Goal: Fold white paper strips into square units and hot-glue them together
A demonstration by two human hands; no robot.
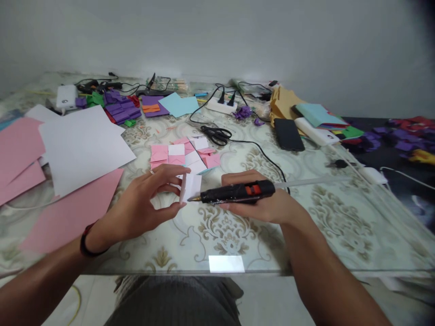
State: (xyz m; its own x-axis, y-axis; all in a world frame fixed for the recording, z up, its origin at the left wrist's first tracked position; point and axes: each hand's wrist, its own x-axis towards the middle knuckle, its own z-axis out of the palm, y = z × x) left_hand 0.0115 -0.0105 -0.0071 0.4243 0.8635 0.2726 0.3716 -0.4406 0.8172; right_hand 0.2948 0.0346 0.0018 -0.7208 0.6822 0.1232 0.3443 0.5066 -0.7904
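My left hand (149, 199) pinches a small folded white paper (192, 184) between thumb and fingers, a little above the table. In my right hand (261, 199) lies a black and red hot glue gun (238, 192), its nozzle pointing left and meeting the lower edge of the folded paper. A clear glue stick (306, 182) sticks out from the gun's rear end. Just beyond my hands lie several folded pink and white paper pieces (168, 154). Black scissors (216, 135) rest behind them.
White sheets (84, 145) and pink sheets (74, 213) cover the left side. Purple folded papers (120, 108) are farther back. A power strip (221, 106) with plugged-in black cords stands at the back. A phone (288, 134) lies right, near a white power bank (316, 131). The table's front edge runs before my lap.
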